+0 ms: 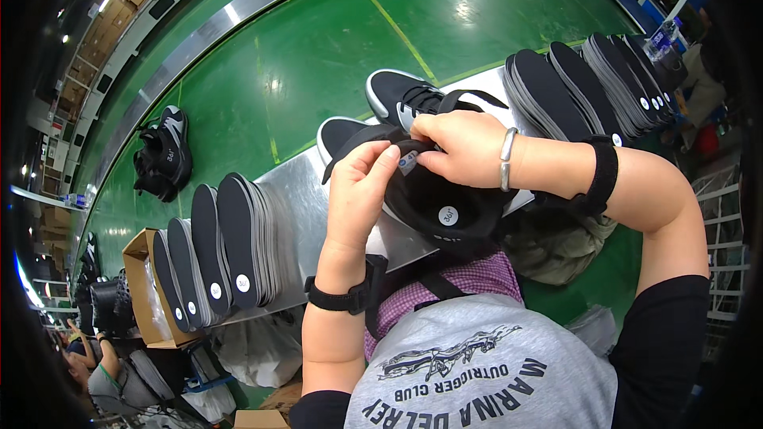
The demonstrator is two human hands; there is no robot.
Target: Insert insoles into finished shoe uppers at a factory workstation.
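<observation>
My left hand (358, 189) and my right hand (465, 145) meet at a black shoe (469, 232) on the metal bench right in front of me. Thumbs and fingers of both are pinched on the shoe's tongue (408, 148), one from each side. A small pale label (408, 163) shows on the tongue between them. Inside the shoe's dark opening is a round white sticker (448, 215). Just beyond my hands are two black toes with silver edging, and a laced black sneaker (401, 95) belongs to the farther one. My hands partly hide how the shoes overlap.
Stacks of black insoles stand on the bench to the left (238, 238) and right (556, 87). A pair of black sneakers (164, 155) rests on the green surface (318, 40). An open cardboard box (143, 270) is at the left end. Another person (107, 377) sits at lower left.
</observation>
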